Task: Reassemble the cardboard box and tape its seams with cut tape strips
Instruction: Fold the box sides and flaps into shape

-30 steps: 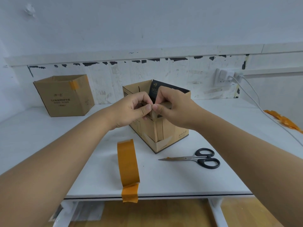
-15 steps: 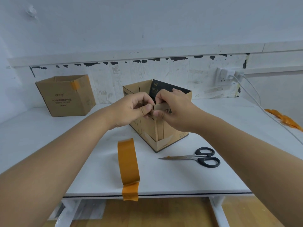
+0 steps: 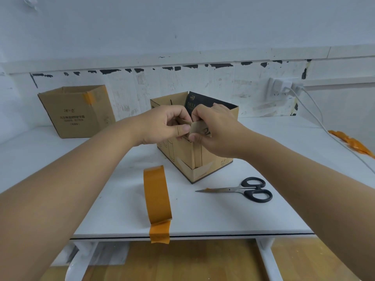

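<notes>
On the white table (image 3: 203, 216), left to right: a spare box (image 3: 77, 112) by the wall, the left hand (image 3: 162, 125) and right hand (image 3: 215, 130) both pinching the near top corner of the center box (image 3: 182, 153), tape roll (image 3: 156, 195) and scissors (image 3: 241, 190) in front.

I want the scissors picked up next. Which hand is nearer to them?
Right. The right hand pinches the box flap, up and left of the scissors; the left hand, pinching it too, is farther left.
</notes>
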`<action>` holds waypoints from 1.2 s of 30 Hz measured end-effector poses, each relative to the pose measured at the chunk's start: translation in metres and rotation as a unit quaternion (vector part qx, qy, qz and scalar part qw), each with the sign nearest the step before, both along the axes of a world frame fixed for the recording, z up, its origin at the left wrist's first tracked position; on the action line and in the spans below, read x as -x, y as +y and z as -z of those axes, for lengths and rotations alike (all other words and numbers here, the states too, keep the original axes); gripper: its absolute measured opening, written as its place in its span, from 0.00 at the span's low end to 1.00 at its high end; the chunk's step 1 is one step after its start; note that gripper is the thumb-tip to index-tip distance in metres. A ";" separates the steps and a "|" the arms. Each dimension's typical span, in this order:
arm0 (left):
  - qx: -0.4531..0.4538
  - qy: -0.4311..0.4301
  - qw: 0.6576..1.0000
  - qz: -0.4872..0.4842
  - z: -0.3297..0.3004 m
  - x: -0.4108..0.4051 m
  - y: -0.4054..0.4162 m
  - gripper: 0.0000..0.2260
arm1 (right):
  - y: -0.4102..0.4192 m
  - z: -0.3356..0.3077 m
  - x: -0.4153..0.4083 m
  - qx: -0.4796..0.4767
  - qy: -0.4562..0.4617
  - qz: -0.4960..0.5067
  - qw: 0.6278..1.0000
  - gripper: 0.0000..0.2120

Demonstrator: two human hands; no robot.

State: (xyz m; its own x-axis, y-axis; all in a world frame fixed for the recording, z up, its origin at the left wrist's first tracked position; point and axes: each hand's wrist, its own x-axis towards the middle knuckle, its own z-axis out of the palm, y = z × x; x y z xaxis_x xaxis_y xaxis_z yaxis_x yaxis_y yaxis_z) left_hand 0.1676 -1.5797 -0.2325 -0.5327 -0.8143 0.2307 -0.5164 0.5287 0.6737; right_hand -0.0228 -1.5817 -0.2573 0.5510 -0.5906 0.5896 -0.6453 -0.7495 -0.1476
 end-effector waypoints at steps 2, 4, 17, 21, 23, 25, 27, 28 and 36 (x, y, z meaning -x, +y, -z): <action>-0.013 -0.005 1.000 0.000 -0.003 0.000 0.001 0.06 | 0.000 -0.002 0.002 -0.010 0.006 -0.010 1.000 0.14; -0.024 -0.002 1.000 0.002 -0.005 0.000 0.001 0.06 | -0.001 -0.003 0.003 -0.018 0.027 -0.013 0.999 0.15; 0.004 -0.038 0.998 -0.053 -0.001 0.006 0.013 0.05 | 0.004 -0.014 0.003 -0.059 0.037 0.024 0.997 0.14; -0.005 -0.039 0.994 -0.102 0.002 0.007 0.020 0.09 | 0.007 -0.014 0.002 -0.030 0.036 0.021 0.999 0.13; -0.001 -0.027 0.992 -0.119 0.003 0.007 0.024 0.12 | 0.009 -0.014 0.002 -0.014 0.028 0.022 0.999 0.13; 0.005 -0.006 0.991 -0.133 0.003 0.005 0.027 0.15 | 0.009 -0.015 0.001 -0.008 0.050 0.026 0.998 0.16; 0.023 0.017 0.988 -0.151 0.003 0.002 0.031 0.16 | 0.009 -0.017 0.002 0.000 0.072 0.032 0.997 0.19; 0.036 0.025 0.985 -0.166 0.004 0.000 0.034 0.16 | 0.010 -0.018 0.003 0.000 0.078 0.036 0.996 0.20; 0.050 0.156 0.944 -0.287 0.037 -0.022 0.080 0.13 | 0.036 -0.027 0.015 -0.044 -0.043 0.028 0.998 0.18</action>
State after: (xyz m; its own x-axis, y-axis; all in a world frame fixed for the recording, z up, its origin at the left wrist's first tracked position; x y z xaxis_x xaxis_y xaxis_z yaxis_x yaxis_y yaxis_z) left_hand 0.1895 -1.4993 -0.2693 0.0967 -0.9141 0.3939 -0.5223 0.2903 0.8018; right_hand -0.0382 -1.5458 -0.2302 0.4657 -0.6708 0.5772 -0.6674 -0.6945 -0.2687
